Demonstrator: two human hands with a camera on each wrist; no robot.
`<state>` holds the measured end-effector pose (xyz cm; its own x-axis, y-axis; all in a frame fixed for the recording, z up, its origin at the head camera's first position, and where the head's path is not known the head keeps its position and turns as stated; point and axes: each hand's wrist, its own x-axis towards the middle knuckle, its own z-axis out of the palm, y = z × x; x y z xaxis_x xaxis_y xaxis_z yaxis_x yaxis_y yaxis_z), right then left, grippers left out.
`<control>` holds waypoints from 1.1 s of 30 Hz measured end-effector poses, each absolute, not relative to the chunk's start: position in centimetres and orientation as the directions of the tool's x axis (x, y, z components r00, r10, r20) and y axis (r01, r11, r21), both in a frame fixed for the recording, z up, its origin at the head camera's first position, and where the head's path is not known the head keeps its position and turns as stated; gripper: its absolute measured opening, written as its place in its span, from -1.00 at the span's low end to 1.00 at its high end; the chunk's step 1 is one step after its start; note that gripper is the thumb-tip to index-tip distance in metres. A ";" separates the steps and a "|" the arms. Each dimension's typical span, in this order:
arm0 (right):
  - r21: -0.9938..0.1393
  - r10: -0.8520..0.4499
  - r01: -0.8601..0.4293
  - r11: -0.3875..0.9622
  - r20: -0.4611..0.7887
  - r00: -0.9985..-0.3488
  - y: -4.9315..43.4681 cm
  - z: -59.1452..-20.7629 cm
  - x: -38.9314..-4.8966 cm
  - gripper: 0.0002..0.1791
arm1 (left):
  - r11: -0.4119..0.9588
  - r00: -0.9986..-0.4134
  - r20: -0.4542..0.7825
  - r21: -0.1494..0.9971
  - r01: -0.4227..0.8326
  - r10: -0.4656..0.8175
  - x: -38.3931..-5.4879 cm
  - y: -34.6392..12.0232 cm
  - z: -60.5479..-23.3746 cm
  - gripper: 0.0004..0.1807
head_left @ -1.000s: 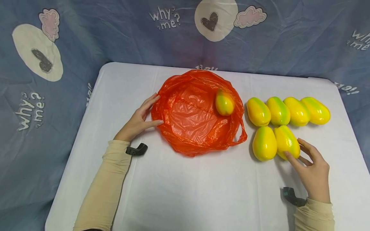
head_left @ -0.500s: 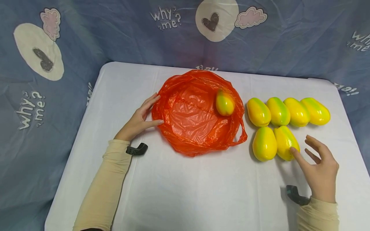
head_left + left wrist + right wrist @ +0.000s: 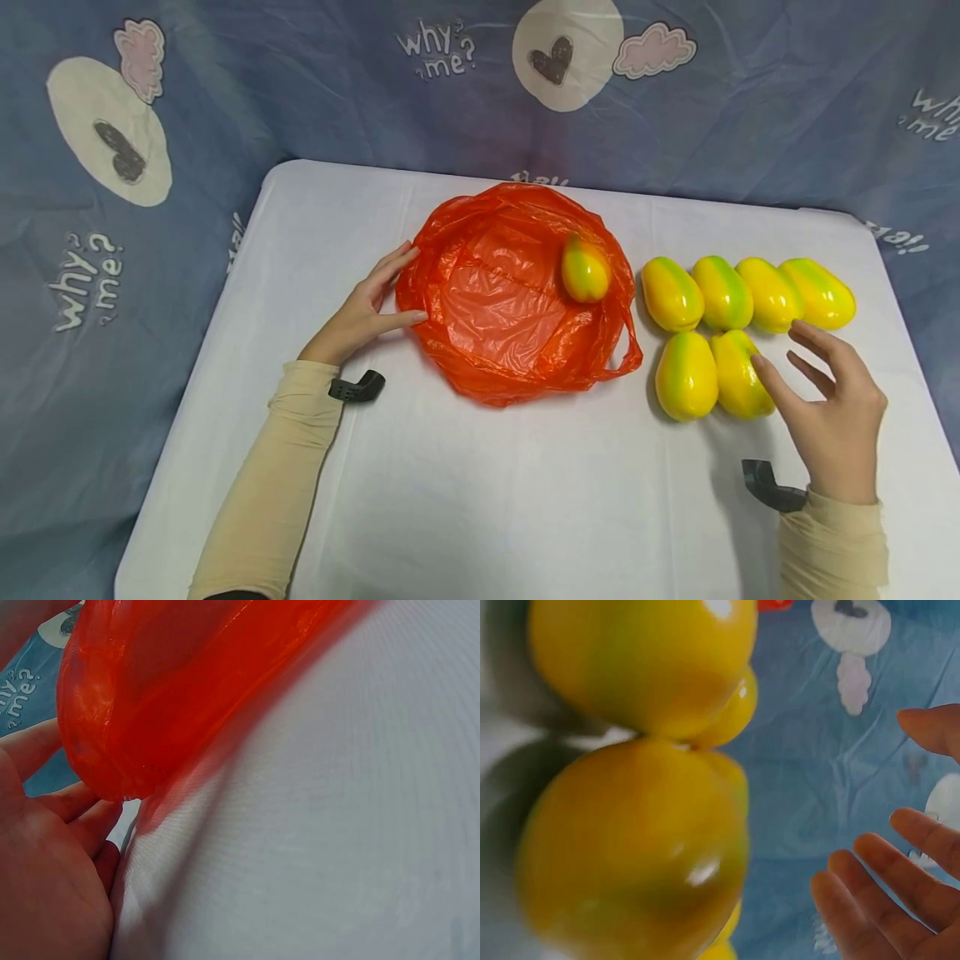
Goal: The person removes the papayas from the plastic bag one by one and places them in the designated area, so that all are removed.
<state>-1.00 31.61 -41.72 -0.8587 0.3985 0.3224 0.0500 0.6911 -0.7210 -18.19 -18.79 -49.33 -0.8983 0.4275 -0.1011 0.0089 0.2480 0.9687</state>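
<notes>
A red plastic bag [image 3: 502, 321] lies spread wide with its mouth upward, one glossy yellow-green mango-shaped fruit [image 3: 586, 271] inside at its right. My left hand [image 3: 360, 312] touches the bag's left rim with fingers stretched out and thumb apart; the left wrist view shows its fingers against the bag's side [image 3: 142, 712]. My right hand [image 3: 836, 408] hovers beside and over the front right fruit [image 3: 738, 379], thumb and fingers spread, holding nothing. In the right wrist view that hand [image 3: 900, 892] stands apart from the nearest fruit [image 3: 637, 855].
Several like fruits [image 3: 720, 292] form a back row right of the bag. A front left fruit [image 3: 686, 377] sits beside the front right one. A bag handle loop [image 3: 626, 354] reaches toward them. The white-covered table [image 3: 487, 500] meets a printed blue cloth [image 3: 337, 92] behind.
My right hand has come away from the front right fruit, moving right, then a little forward, while the fruit stays on the table. My left hand keeps its place at the bag.
</notes>
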 end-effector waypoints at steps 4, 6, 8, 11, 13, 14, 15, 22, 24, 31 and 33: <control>-0.718 0.340 0.000 0.696 0.329 -0.881 30.9 -40.9 -2.0 -0.28 | 0.251 -0.899 -0.102 0.968 0.009 0.425 -18.2 -18.8 -49.4 -0.04; -0.719 0.306 -0.029 0.694 0.332 -0.892 30.5 -40.6 -2.6 -0.26 | 0.252 -0.901 -0.102 0.968 0.009 0.423 -18.2 -18.9 -49.5 -0.05; -0.717 0.268 -0.060 0.694 0.335 -0.903 30.0 -40.2 -3.3 -0.25 | 0.252 -0.901 -0.102 0.968 0.008 0.422 -18.2 -18.9 -49.5 -0.05; -0.711 0.204 -0.098 0.696 0.327 -0.923 29.2 -39.7 -4.4 -0.23 | 0.253 -0.901 -0.105 0.968 0.005 0.421 -18.2 -18.9 -49.5 -0.04; -0.696 0.154 -0.123 0.707 0.323 -0.934 28.6 -39.4 -5.2 -0.24 | 0.250 -0.901 -0.107 0.968 0.002 0.421 -18.1 -18.9 -49.5 -0.04; -0.690 0.131 -0.134 0.711 0.318 -0.939 28.3 -39.2 -5.5 -0.24 | 0.248 -0.900 -0.109 0.969 -0.001 0.422 -18.1 -18.9 -49.5 -0.04; -0.682 0.106 -0.148 0.717 0.315 -0.943 27.9 -39.0 -5.8 -0.23 | 0.247 -0.900 -0.111 0.969 -0.003 0.422 -18.1 -18.9 -49.5 -0.04; -0.640 -0.043 -0.218 0.736 0.277 -0.960 25.4 -37.7 -7.5 -0.28 | 0.241 -0.898 -0.108 0.971 -0.002 0.427 -18.2 -18.8 -49.5 -0.04; -0.638 -0.068 -0.217 0.739 0.249 -0.966 24.8 -37.4 -8.0 -0.30 | 0.243 -0.897 -0.111 0.970 -0.004 0.427 -18.2 -18.8 -49.5 -0.04; -0.618 -0.179 -0.260 0.742 0.191 -0.965 23.0 -37.0 -10.0 -0.38 | 0.239 -0.896 -0.094 0.971 0.014 0.434 -18.3 -18.9 -49.6 -0.03; -0.619 -0.206 -0.267 0.738 0.170 -0.964 22.4 -36.9 -10.5 -0.39 | 0.233 -0.896 -0.087 0.972 0.019 0.436 -18.3 -18.9 -49.6 -0.03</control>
